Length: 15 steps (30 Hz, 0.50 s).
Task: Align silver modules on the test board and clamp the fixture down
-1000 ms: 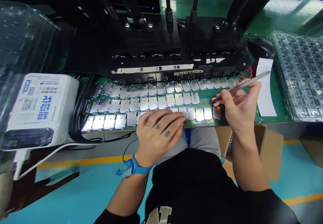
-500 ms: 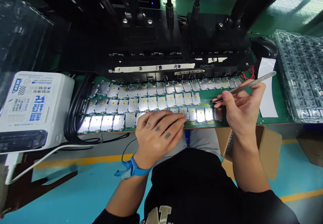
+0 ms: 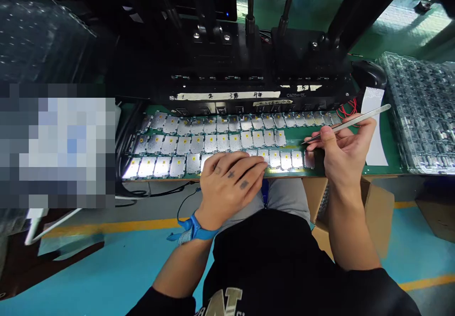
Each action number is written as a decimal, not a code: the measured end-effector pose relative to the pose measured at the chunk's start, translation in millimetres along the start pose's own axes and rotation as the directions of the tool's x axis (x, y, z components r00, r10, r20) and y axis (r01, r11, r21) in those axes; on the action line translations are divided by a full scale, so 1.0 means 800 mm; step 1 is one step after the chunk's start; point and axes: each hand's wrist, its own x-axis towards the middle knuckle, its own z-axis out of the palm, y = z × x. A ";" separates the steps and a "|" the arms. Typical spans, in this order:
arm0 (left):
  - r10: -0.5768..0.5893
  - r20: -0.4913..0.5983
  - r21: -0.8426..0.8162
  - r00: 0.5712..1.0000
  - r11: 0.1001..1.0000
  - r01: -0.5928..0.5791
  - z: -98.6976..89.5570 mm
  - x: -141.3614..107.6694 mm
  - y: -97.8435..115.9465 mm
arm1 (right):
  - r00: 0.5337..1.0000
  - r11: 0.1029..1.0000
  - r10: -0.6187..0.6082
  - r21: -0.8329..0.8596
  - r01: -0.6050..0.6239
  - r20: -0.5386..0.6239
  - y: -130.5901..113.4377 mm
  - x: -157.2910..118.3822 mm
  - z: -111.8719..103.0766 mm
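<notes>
My left hand (image 3: 231, 176) lies flat across the front row of silver-capped electronic modules (image 3: 222, 143), holding nothing and covering several of them. The modules stand in three rows on a green circuit board (image 3: 293, 140), each with a yellow dot. My right hand (image 3: 343, 150) holds slim steel tweezers (image 3: 346, 126) in a pencil grip. Their tips hover over bare green board, just above and left of the darker last module (image 3: 309, 159) in the front row. I cannot tell whether the tips touch the board.
A black fixture with a numbered label strip (image 3: 227, 96) and upright posts stands behind the board. To the right lie a black mouse (image 3: 369, 74), a white paper strip (image 3: 373, 126) and stacked clear trays (image 3: 419, 116). A pixelated patch hides the left side.
The whole view has shifted slightly right and down. Both hands keep their positions on the board, and the tweezers stay in my right hand.
</notes>
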 end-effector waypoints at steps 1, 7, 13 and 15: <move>0.003 -0.007 0.004 1.000 1.000 -0.003 0.001 0.000 0.000 | 1.000 1.000 -0.028 0.001 0.028 -0.012 -0.003 -0.001 0.001; 0.021 -0.060 -0.030 0.998 0.999 -0.023 0.003 -0.004 -0.001 | 0.994 0.995 -0.101 -0.015 0.101 -0.039 -0.035 -0.013 0.030; -0.057 -0.116 -0.131 0.992 0.991 0.042 -0.016 -0.016 -0.003 | 0.993 0.999 0.016 0.032 -0.020 0.117 -0.042 -0.035 0.084; -0.063 -0.099 -0.079 0.993 0.995 0.056 -0.020 -0.018 -0.005 | 0.987 0.998 0.032 0.054 -0.041 0.158 -0.036 -0.039 0.095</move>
